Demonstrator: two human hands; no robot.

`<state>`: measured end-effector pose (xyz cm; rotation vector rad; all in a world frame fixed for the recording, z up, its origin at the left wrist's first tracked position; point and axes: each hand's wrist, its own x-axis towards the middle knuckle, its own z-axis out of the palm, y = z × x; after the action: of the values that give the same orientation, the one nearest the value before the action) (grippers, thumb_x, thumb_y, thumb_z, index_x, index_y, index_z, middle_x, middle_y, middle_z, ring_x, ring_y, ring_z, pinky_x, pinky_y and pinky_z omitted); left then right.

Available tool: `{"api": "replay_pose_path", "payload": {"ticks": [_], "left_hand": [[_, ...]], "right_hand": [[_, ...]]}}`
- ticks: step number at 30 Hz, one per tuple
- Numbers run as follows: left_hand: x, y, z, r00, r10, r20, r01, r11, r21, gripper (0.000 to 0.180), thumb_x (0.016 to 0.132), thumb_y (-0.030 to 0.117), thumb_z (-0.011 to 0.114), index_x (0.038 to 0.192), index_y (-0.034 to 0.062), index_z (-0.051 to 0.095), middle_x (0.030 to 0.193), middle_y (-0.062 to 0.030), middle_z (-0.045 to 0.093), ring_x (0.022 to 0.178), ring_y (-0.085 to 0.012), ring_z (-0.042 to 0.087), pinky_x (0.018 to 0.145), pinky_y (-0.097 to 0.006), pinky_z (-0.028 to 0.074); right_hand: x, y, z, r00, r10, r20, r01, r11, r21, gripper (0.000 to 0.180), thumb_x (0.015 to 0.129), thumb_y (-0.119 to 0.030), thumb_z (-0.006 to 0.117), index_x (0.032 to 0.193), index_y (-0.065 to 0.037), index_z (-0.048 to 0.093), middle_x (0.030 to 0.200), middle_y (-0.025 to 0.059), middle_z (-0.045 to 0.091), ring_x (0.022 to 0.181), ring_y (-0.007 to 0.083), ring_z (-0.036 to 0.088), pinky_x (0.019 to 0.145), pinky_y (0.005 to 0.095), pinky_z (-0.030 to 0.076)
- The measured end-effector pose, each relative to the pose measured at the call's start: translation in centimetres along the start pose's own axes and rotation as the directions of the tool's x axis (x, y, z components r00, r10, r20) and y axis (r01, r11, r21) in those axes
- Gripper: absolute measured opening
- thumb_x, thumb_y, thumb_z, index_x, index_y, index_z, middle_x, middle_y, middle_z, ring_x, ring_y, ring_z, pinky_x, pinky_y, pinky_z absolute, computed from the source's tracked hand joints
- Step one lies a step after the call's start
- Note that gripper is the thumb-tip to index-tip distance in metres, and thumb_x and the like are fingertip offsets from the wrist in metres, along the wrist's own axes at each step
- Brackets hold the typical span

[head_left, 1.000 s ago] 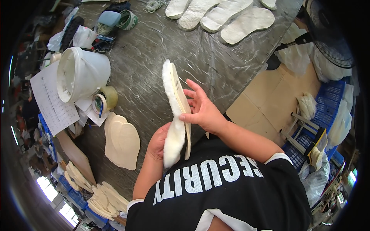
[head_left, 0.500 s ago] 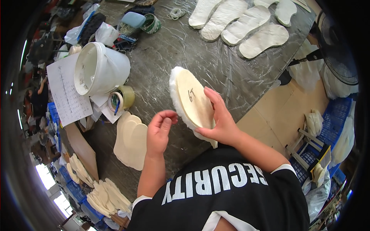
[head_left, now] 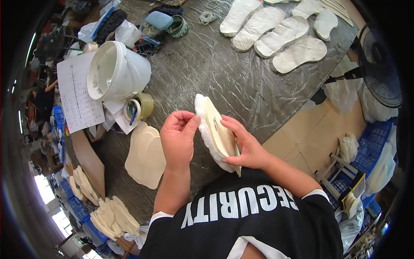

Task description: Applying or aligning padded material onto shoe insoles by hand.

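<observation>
A fleece-lined insole [head_left: 212,124] is held on edge over the near part of the table, its cream backing turned to the right and its white fluffy side to the left. Dark handwriting marks the backing. My right hand [head_left: 249,149] grips it, thumb and fingers closed over its right side. At its left edge, my left hand [head_left: 179,136] is closed in a pinch, thumb and fingertips on the white fleece. Left of that wrist lie overlapping cream insole-shaped pieces [head_left: 144,157].
Several pale insoles [head_left: 299,54] lie at the far right of the dark plastic-covered table [head_left: 185,69]. A white bucket [head_left: 133,69], tape rolls [head_left: 144,103] and a written sheet [head_left: 79,93] stand to the left. A black fan [head_left: 379,69] is beyond the right edge.
My left hand has closed from beside the insole onto its fleece edge. The insole has turned more edge-on and sits slightly lower in view.
</observation>
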<state>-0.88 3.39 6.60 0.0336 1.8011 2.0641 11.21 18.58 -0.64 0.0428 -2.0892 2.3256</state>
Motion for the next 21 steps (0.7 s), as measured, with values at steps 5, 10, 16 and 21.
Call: {"api": "replay_pose_path", "payload": {"ticks": [5, 10, 16, 21], "left_hand": [[-0.5, 0.0, 1.0, 0.999, 0.045, -0.001, -0.045, 0.998, -0.044, 0.013, 0.085, 0.0, 0.07, 0.094, 0.0003, 0.06, 0.083, -0.0034, 0.064, 0.071, -0.0072, 0.06, 0.068, -0.021, 0.051], [-1.0, -0.2, 1.1, 0.999, 0.05, -0.017, -0.051, 0.999, -0.013, 0.013, 0.086, 0.0, 0.07, 0.094, 0.0005, 0.06, 0.083, -0.0035, 0.064, 0.072, -0.0071, 0.06, 0.069, -0.021, 0.051], [-1.4, 0.5, 0.6, 1.0, 0.001, 0.004, -0.002, 0.995, 0.104, 0.018, 0.086, 0.002, 0.07, 0.102, 0.0002, 0.062, 0.093, -0.0072, 0.065, 0.083, -0.0116, 0.062, 0.076, -0.025, 0.051], [-1.8, 5.5, 1.2, 0.671, 0.244, 0.7, -0.739, 0.306, 0.601, 0.049, 0.066, 0.009, 0.077, 0.114, 0.0088, 0.065, 0.119, -0.0094, 0.061, 0.113, -0.0285, 0.055, 0.101, -0.046, 0.04]], "right_hand": [[0.2, 0.3, -0.3, 0.995, 0.016, 0.094, -0.029, 0.991, 0.133, 0.084, 0.068, -0.015, 0.077, 0.144, -0.019, 0.042, 0.153, 0.0218, 0.023, 0.141, 0.0374, 0.027, 0.113, 0.0443, 0.025], [0.2, -0.1, -0.9, 0.989, -0.004, 0.149, -0.005, 0.998, 0.058, 0.081, 0.069, -0.012, 0.074, 0.144, -0.02, 0.045, 0.153, 0.0246, 0.021, 0.142, 0.0382, 0.025, 0.114, 0.0443, 0.024], [0.4, -1.6, -2.1, 0.979, 0.073, 0.192, -0.067, 0.997, -0.036, 0.081, 0.069, -0.013, 0.073, 0.144, -0.019, 0.043, 0.151, 0.0266, 0.023, 0.141, 0.0391, 0.026, 0.114, 0.0438, 0.025], [1.0, -1.7, -4.3, 0.933, 0.089, 0.349, -0.076, 0.996, -0.05, 0.078, 0.071, -0.016, 0.076, 0.142, -0.014, 0.043, 0.145, 0.0242, 0.036, 0.127, 0.0327, 0.048, 0.105, 0.0386, 0.039]]}}
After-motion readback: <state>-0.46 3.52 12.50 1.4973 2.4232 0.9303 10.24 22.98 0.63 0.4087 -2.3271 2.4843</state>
